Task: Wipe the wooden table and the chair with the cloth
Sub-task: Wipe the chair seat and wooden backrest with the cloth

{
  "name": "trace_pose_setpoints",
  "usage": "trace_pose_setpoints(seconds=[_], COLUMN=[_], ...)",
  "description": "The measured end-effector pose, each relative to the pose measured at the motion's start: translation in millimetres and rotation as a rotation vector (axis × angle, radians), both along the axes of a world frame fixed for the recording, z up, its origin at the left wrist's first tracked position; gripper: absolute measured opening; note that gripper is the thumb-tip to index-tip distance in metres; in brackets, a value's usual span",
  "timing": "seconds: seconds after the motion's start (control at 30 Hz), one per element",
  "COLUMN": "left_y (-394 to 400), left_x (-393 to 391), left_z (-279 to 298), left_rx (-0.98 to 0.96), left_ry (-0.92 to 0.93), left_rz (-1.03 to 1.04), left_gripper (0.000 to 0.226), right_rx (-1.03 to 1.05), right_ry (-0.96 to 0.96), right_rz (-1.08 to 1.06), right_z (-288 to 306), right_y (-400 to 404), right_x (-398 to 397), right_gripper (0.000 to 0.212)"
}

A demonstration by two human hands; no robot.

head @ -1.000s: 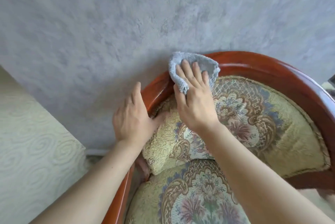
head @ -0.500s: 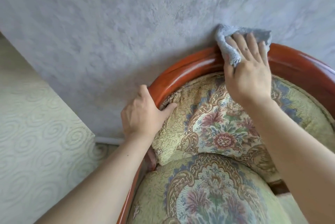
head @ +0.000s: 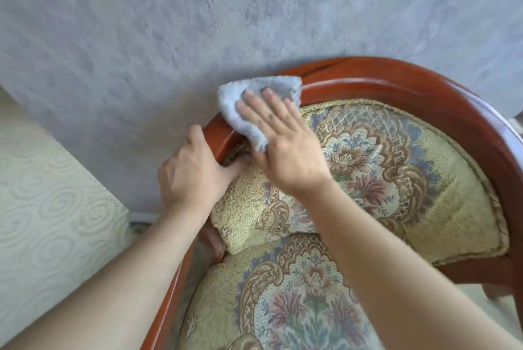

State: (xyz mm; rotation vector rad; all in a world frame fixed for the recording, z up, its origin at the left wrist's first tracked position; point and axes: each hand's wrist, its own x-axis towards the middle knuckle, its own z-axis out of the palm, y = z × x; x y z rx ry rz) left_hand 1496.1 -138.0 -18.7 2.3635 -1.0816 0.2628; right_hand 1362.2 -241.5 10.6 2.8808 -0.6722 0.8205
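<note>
The cloth (head: 249, 107) lies draped over the chair (head: 396, 86)'s curved wooden top rail, pinned under the flat, spread fingers of the right hand (head: 283, 145), a pose suited to pressing it along the polished curve. Just below and outward of that hand, the left hand (head: 192, 177) is closed around the same rail, thumb tucked against the patterned backrest cushion (head: 382, 168), probably steadying the chair. A grey textured wall (head: 198, 24) stands just beyond the rail.

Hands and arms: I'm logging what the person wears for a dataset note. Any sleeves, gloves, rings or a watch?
None show. The left hand and right hand are bare, with no gloves, rings or watch visible. Both forearms are uncovered to the frame edge, so no sleeves are in view. Fingernails look short and unpainted.
</note>
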Motion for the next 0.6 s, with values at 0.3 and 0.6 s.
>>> trace_pose_setpoints(seconds=[0.3,0.6], left_y=[-1,-42], left_x=[5,-32], left_z=[-5,22], left_rx=[-0.022,-0.054], left_ry=[-0.003,-0.117], left_rz=[0.026,-0.184], left_gripper=[0.083,0.140], right_rx=[0.036,0.119], right_ry=[-0.260,-0.450], right_rz=[-0.741,-0.677], right_z=[20,-42], right_y=[-71,-51], right_x=[-130,-113], right_gripper=[0.057,0.058])
